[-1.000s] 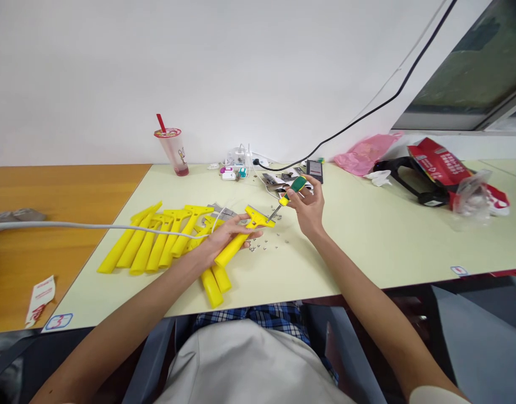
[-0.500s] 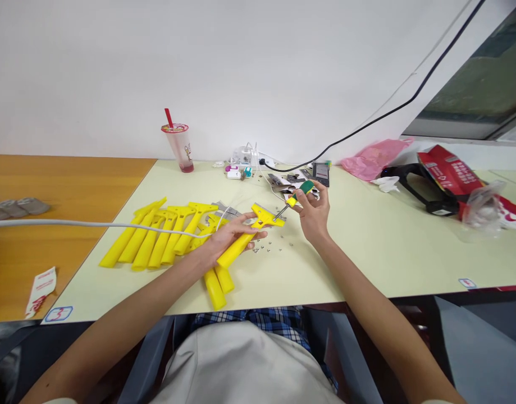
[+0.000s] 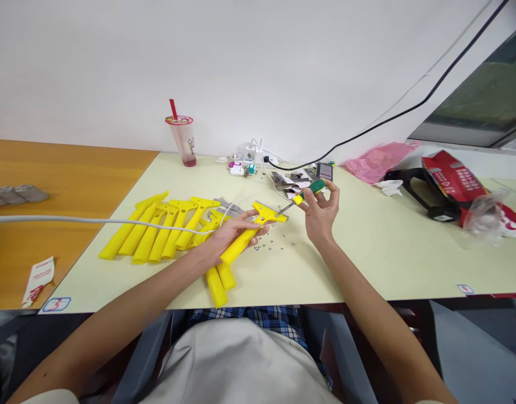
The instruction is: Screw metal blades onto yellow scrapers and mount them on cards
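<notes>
My left hand is closed around a yellow scraper, its wide head pointing away from me and a metal blade edge showing at the top. In my right hand is a screwdriver with a green and yellow handle. Its tip meets the right part of the scraper's head, where a screw may sit, too small to make out. Several more yellow scrapers lie in a row left of my left hand, and others lie partly under my left wrist. Small loose screws are scattered on the table beneath the held scraper.
Grey metal blades lie behind my left hand. A cup with a red straw, a power strip and dark packets stand along the wall. At right are a pink bag and a red package. A white cable crosses my left wrist.
The screwdriver has tilted to a flatter angle, my right hand shifting slightly right. The scraper stays in my left hand. The whole view has shifted a little.
</notes>
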